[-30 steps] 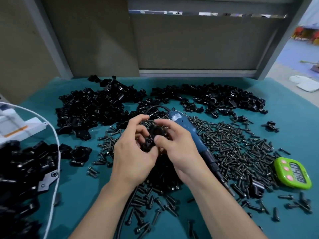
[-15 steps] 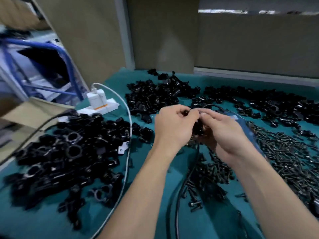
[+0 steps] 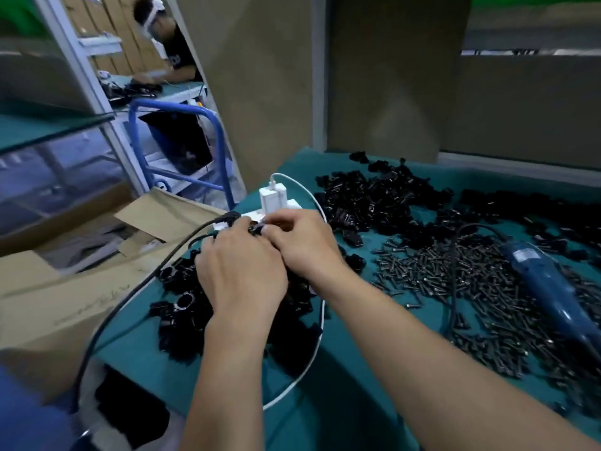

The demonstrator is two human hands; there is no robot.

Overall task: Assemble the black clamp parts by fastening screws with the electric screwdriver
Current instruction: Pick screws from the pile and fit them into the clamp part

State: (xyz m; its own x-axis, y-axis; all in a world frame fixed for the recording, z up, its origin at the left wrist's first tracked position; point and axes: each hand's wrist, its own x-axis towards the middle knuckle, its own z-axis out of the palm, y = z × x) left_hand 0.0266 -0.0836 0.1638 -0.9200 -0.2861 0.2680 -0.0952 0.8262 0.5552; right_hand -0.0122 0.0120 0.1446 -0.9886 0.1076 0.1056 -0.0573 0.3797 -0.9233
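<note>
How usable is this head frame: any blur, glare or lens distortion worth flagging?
Head view: motion blur, heaviest at the edges and on the electric screwdriver; the left hand and right hand read clearly, but the black clamp part they pinch is smeared; wide-angle bending tilts the wall post; dim, even light, no glare on the hands.

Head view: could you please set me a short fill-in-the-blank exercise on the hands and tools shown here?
1. The electric screwdriver, lying among the screws, has a ____ body.
2. It lies untouched, to the ____ of the right hand.
3. The left hand and the right hand together pinch a small ____ clamp part.
4. The charger plugged in behind the hands is ____.
Missing words: blue; right; black; white.
</note>
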